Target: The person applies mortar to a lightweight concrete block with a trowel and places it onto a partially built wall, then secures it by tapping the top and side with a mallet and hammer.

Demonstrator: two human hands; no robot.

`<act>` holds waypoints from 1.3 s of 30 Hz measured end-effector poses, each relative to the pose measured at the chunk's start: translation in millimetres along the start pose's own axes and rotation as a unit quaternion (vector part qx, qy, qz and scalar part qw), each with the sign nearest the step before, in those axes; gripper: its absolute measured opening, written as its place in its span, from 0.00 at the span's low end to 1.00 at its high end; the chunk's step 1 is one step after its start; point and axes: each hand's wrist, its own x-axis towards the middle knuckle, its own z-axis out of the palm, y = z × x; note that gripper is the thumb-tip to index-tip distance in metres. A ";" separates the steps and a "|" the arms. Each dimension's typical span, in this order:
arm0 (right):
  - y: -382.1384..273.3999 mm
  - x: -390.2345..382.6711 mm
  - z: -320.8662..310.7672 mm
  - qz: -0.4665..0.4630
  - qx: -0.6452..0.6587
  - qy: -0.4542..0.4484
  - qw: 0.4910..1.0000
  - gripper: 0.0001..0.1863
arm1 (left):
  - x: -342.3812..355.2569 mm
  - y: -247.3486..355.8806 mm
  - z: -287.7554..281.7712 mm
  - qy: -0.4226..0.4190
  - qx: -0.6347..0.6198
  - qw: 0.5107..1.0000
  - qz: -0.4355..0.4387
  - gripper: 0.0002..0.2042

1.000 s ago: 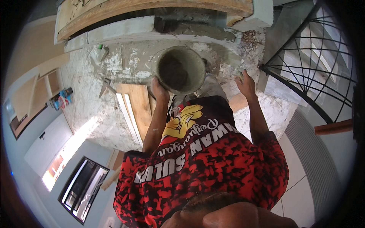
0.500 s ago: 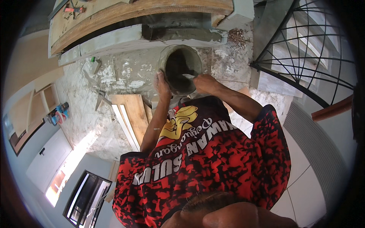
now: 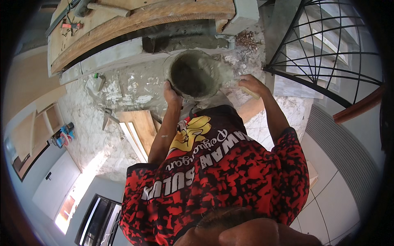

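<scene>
A round bucket [image 3: 208, 70], smeared with grey cement, stands tilted in front of me with dark wet mix inside. My left hand [image 3: 172, 96] is closed on the near left side of its rim. To the right of the bucket, my right hand [image 3: 252, 84] grips a trowel by its pale handle [image 3: 249, 93]. Grey mortar [image 3: 228, 75] appears to cover the trowel's blade, which reaches back to the bucket's right rim; the blade's outline is hard to make out.
Ahead runs a low ledge with a timber beam [image 3: 143, 20], a hammer [image 3: 107, 9] and a red-handled tool [image 3: 71, 26] on top. Boards [image 3: 137, 129] and a handsaw [image 3: 107, 117] lie left. A black metal grille [image 3: 324, 53] stands right.
My right hand has drawn the trowel out of the bucket and moved right. The bucket tips differently, its mouth shifted slightly left; my left hand stays at its rim.
</scene>
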 end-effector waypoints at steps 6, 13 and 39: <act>17.5 25.4 -34.4 -0.015 -0.242 0.299 0.923 0.17 | 5.8 -13.2 -36.1 0.007 0.044 0.999 0.022 0.19; 19.5 48.3 -26.0 0.004 -0.387 0.347 0.854 0.21 | 5.4 -11.2 -61.4 0.036 0.040 0.998 0.019 0.19; 18.0 67.7 39.9 0.045 -0.153 0.363 0.918 0.22 | 14.6 -5.6 -71.5 -0.009 0.054 0.998 0.042 0.19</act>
